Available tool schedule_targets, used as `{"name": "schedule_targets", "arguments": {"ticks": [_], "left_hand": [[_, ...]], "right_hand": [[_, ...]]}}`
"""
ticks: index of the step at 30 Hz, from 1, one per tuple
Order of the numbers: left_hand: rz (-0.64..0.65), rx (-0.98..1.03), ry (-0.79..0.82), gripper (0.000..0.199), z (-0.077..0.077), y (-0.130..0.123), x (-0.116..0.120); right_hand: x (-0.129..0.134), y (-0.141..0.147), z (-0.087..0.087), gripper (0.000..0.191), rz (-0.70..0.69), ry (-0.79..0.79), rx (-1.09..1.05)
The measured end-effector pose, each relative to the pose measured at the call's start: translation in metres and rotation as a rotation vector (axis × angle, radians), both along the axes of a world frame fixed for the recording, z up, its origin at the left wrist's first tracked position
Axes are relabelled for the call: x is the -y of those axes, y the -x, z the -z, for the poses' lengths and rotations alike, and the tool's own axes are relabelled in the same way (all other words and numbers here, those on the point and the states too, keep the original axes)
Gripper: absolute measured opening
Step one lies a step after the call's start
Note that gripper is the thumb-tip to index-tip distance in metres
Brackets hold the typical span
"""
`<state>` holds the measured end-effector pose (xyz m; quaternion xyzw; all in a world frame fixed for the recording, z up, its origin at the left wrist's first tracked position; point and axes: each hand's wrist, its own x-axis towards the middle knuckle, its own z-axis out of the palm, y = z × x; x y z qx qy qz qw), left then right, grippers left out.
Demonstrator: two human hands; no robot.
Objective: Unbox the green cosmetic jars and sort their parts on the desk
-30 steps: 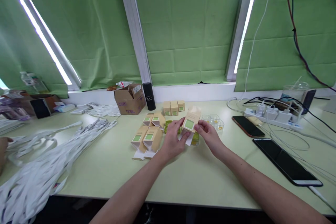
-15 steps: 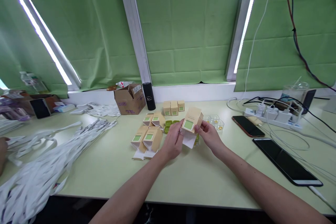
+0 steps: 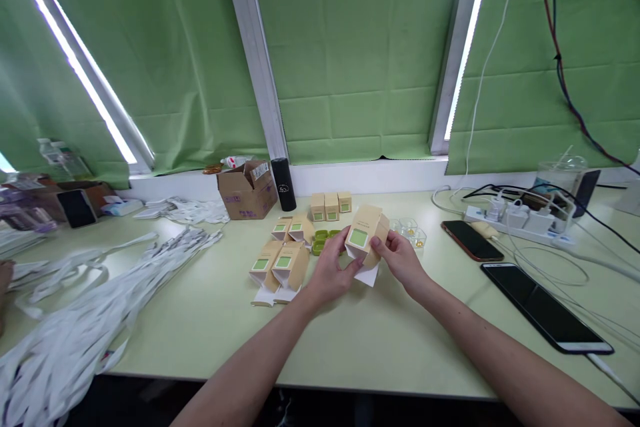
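A tan paper box with a green square on its face is held tilted above the table, a white flap hanging open at its near end. My left hand grips its left side, the thumb near the flap. Fingers of my right hand pinch its right side. Left of my hands lie several similar boxes with open near ends. Green containers sit just behind my left hand, partly hidden. Clear containers with small golden bits stand behind my right hand.
Three small closed boxes stand at the back, near a black cylinder and a cardboard carton. White straps cover the left side. Phones, a power strip and cables lie right. Another person's hand shows at the left edge.
The held box has turned slightly, and its white flap now points more to the right. My left thumb has moved right, across the box's near end.
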<state>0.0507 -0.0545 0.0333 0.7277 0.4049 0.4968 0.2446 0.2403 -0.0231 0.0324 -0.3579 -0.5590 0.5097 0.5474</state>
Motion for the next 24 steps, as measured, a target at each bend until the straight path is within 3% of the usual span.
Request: {"name": "schedule_targets", "arguments": {"ticks": [8, 14, 19, 24], "left_hand": [[0.216, 0.349, 0.154, 0.056, -0.009, 0.001, 0.0], [0.168, 0.497, 0.286, 0.053, -0.004, 0.006, -0.01], [0.085, 0.445, 0.249, 0.049, -0.011, 0.005, -0.008], [0.124, 0.411, 0.266, 0.047, -0.017, 0.002, -0.004]], "right_hand": [[0.006, 0.001, -0.011, 0.06, -0.057, 0.039, -0.093], [0.002, -0.004, -0.011, 0.056, 0.022, 0.058, -0.128], [0.002, -0.005, -0.01, 0.055, 0.036, 0.041, -0.119], [0.005, -0.002, -0.009, 0.057, 0.003, 0.015, -0.087]]}}
